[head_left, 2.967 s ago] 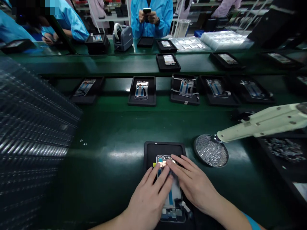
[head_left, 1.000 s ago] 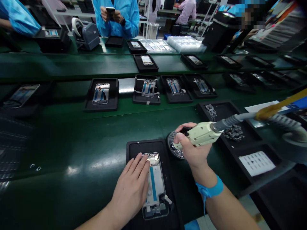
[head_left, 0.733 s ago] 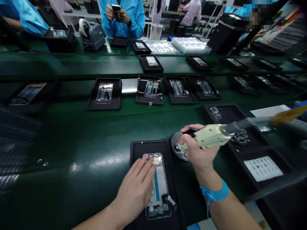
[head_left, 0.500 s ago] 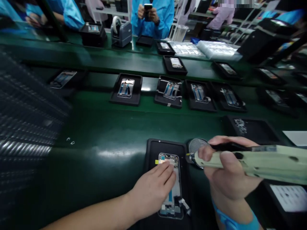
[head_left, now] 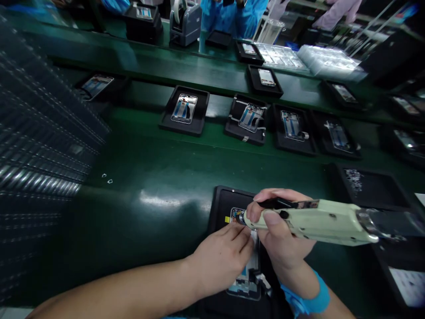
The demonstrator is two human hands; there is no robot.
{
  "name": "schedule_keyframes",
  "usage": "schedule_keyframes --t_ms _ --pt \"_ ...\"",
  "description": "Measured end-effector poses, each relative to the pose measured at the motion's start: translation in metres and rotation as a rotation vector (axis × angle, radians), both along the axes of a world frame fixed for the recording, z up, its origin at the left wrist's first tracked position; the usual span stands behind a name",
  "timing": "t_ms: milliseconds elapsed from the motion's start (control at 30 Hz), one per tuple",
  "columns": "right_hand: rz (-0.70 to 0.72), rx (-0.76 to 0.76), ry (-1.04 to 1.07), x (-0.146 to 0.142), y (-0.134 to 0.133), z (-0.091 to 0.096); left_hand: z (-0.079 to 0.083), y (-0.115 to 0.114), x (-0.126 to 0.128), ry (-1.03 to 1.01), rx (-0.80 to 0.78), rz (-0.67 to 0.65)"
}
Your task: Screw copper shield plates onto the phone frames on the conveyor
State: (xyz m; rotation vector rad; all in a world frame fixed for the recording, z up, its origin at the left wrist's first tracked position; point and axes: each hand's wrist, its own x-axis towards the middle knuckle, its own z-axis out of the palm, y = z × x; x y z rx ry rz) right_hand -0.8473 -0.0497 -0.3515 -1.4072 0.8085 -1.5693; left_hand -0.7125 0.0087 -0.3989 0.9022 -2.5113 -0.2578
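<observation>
A pale green powered screwdriver [head_left: 325, 223] lies nearly level in my right hand [head_left: 282, 235], whose fingers wrap round its front end. Its tip meets the upper part of an opened phone frame [head_left: 245, 289], close to my left fingertips. My left hand [head_left: 221, 257] presses on the frame with its fingers bent and close together; its thumb is hidden. The frame rests in a black foam tray [head_left: 219, 206]. A yellow tab [head_left: 227, 219] sticks out at the frame's upper left. Around my right wrist is a blue band [head_left: 310, 299].
Across the bench stand black trays with phone frames [head_left: 184, 108]. A tray of small parts [head_left: 353, 179] is at the right, a tape dispenser [head_left: 185, 22] at the back. Dark ribbed sheeting [head_left: 36, 133] borders the left. A person in blue [head_left: 249, 17] is opposite.
My right hand has brought the screwdriver left, from beside the round metal container onto the phone frame. That container is now hidden. The view has tilted down and shifted left.
</observation>
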Motion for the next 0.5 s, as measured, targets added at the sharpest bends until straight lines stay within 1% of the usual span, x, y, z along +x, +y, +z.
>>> schedule_keyframes --t_ms 100,267,333,400,500 --pt "-0.024 0.031 0.042 -0.0013 0.0001 -0.0036 0.0011 -0.0001 0.0005 0.000 0.000 -0.001" --pt "-0.136 0.041 0.149 -0.0022 0.0003 -0.0091 0.0004 0.0003 0.0006 0.002 0.008 -0.007" --pt "-0.120 0.036 0.151 -0.0019 0.0001 -0.0085 -0.0013 0.0004 -0.0005 0.006 0.025 -0.011" --pt "-0.071 0.020 0.133 -0.0016 0.0000 -0.0069 -0.0022 -0.0002 -0.0016 0.014 0.031 -0.012" --pt "-0.011 -0.006 0.095 -0.0017 0.0009 -0.0071 0.0006 -0.0016 0.0001 0.039 0.014 0.001"
